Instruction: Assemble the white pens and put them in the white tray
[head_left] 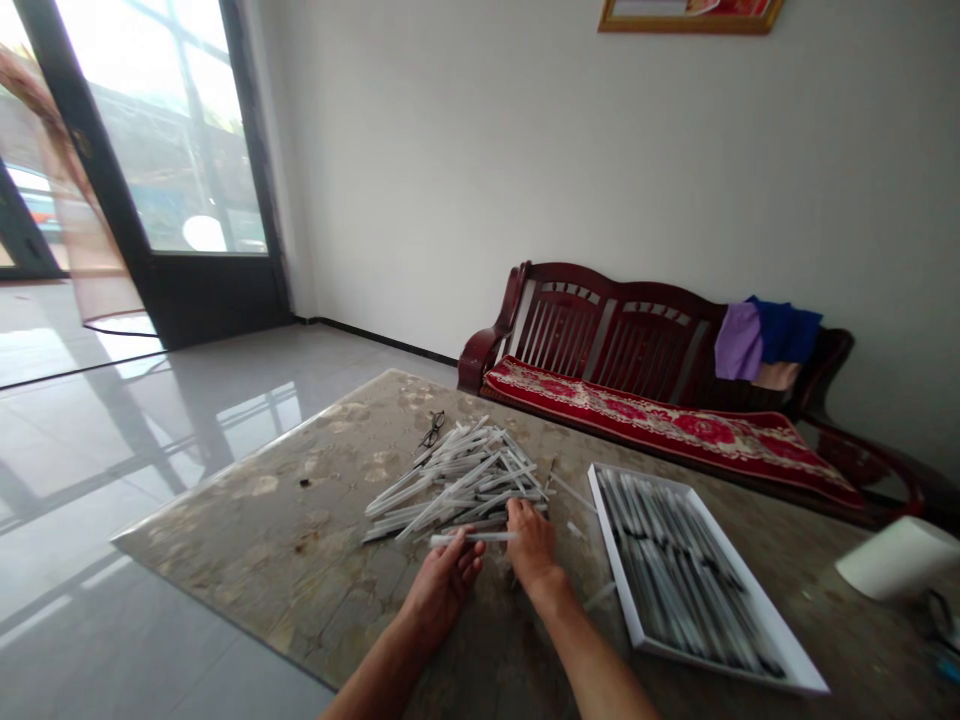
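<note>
At lower centre, the left hand [442, 590] has its fingers clamped on a clear plastic tube [472, 537] — the right hand [532, 545], fingers together, rests against heaped tubes [457, 480] on the mottled stone bench [247, 510], left of a white tray [622, 570].

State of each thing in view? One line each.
left hand: holding a tube
right hand: on the near edge of the tube pile
tube pile: loose, heaped on the table
white tray: full of tubes lying side by side
glasses: lying on the table, beyond the pile
glass door: open
</note>
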